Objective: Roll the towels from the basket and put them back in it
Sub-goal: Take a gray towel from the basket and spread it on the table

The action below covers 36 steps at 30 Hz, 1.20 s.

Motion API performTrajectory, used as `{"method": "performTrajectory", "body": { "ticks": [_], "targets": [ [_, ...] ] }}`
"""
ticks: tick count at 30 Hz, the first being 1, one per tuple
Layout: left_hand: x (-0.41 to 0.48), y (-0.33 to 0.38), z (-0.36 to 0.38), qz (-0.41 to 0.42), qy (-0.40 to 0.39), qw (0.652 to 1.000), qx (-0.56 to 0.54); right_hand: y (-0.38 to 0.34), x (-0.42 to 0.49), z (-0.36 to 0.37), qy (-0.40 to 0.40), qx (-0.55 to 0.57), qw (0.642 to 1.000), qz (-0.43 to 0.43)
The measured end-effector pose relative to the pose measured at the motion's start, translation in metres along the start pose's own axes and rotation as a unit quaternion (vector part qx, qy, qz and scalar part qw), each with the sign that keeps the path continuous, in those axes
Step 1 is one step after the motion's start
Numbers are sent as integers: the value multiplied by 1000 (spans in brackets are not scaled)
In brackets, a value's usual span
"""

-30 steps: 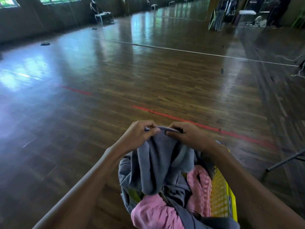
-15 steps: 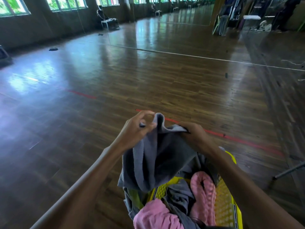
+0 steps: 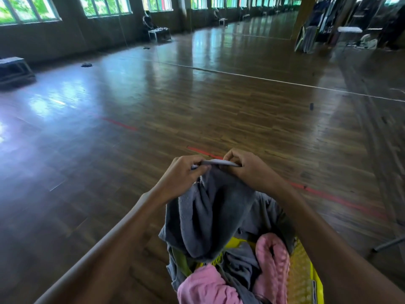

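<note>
Both hands up over the basket. Left hand [image 3: 183, 178] pinches the top edge of the grey towel [image 3: 214, 216], thumb against curled fingers; right hand [image 3: 249, 170] pinches the same edge just beside it, fingers curled too. Short strip of hem stretched flat between the two grips. Rest of the grey towel hangs down in loose folds from the hands, its lower end draped onto the near-left rim of the basket [image 3: 306, 277]. Basket is yellow plastic with a perforated wall, low between the forearms; can't tell what it sits on. Inside it: a pink towel [image 3: 203, 288] bunched at the near side, a bumpy pink towel [image 3: 271, 260] standing on edge against the right wall, and more grey cloth [image 3: 241, 262] between them, spilling over the left rim. None of these looks rolled. Around it, glossy wood floor [image 3: 153, 128] with a red line [image 3: 118, 124] running across just beyond the hands and a white line [image 3: 263, 79] farther out. Low bench [image 3: 15, 69] at far left, windows [image 3: 107, 5] along the back wall, small dark scrap [image 3: 86, 65] on the floor near the bench.
</note>
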<state>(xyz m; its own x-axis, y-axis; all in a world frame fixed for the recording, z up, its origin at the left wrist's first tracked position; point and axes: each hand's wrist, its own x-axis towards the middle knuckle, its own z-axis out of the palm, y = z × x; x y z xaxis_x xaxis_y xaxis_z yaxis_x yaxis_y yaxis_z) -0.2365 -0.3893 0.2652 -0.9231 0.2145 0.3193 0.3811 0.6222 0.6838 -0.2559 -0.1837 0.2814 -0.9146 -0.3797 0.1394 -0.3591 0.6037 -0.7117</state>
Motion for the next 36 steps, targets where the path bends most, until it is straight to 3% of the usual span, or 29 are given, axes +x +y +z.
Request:
{"method": "performTrajectory", "body": {
  "ticks": [4,11,20,26,31,36],
  "targets": [
    [-24,12,-26,-16,77,997,16,-19,4,9,-17,17,997,-76],
    [-100,26,-82,-113,209,970,60,-87,-4,50,-67,78,979,-178],
    [-238,74,-113,-170,260,947,82,-168,-81,93,-131,74,951,-272],
    [-300,104,-110,-138,205,969,3,-185,-155,86,-121,95,954,-257],
    [-320,153,-87,-81,179,970,-139,-169,-223,50,-58,120,973,-188],
    [-316,203,-46,-35,122,974,-190,-134,-302,-2,30,191,977,-92]
  ]
}}
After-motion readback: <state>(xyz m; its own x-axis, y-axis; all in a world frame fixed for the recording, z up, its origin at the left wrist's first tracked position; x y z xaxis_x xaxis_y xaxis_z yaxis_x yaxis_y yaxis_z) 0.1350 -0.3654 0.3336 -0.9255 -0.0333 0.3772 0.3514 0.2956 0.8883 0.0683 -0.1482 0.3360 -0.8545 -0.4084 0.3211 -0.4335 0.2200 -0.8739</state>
